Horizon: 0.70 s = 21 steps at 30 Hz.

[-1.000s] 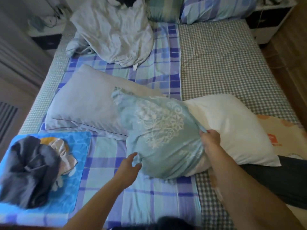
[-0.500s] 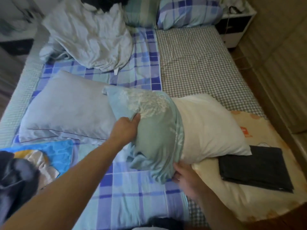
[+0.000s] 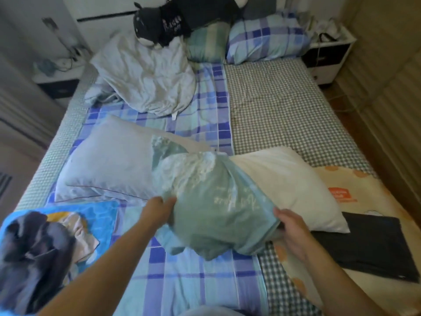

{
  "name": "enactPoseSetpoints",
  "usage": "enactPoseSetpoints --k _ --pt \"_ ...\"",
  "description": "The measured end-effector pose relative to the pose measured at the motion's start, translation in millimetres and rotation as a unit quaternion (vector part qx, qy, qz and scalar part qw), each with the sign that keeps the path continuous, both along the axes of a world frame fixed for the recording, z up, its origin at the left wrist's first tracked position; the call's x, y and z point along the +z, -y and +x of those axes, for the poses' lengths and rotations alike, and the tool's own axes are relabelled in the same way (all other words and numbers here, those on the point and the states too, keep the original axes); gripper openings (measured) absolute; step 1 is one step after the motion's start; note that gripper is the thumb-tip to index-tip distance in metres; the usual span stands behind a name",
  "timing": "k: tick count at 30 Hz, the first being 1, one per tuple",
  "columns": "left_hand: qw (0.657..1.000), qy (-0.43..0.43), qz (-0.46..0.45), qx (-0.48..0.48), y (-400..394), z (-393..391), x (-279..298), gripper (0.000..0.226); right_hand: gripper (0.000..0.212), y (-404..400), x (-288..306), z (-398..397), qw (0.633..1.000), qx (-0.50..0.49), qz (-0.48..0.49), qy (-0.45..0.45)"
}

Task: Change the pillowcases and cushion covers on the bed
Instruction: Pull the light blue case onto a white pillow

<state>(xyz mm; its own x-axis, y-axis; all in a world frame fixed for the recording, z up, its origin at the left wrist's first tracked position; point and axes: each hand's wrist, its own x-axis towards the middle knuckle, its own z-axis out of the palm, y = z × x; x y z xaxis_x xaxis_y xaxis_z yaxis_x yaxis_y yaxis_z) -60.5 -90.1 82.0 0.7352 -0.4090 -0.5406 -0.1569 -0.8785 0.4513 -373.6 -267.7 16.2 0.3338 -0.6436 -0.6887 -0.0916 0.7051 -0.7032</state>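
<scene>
The teal pillowcase (image 3: 218, 208) lies between both hands, half covering the white pillow (image 3: 284, 185), whose long axis runs away to the right of the right hand (image 3: 290, 224). The left hand (image 3: 159, 207) pinches the case's left edge; the right hand grips its open hem. Both hands are equally near.
</scene>
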Motion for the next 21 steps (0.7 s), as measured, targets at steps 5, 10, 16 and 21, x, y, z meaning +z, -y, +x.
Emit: enactPoseSetpoints --k 5,10,16,21 --pt "0.994 -0.053 -0.026 0.097 -72 -33 -90 0.051 0.054 -45 9 34 0.951 0.302 0.060 0.017" --pt "0.988 0.036 -0.075 0.130 -93 -57 -66 0.022 0.030 -42 36 61 0.966 0.242 0.042 0.086" --pt "0.979 0.151 -0.118 0.067 -85 -59 -41 0.021 0.028 -34 41 61 0.983 0.136 0.073 0.097" --pt "0.922 0.275 -0.169 -0.215 -82 -114 12 0.012 0.036 -20 19 57 0.998 0.043 0.038 0.017"
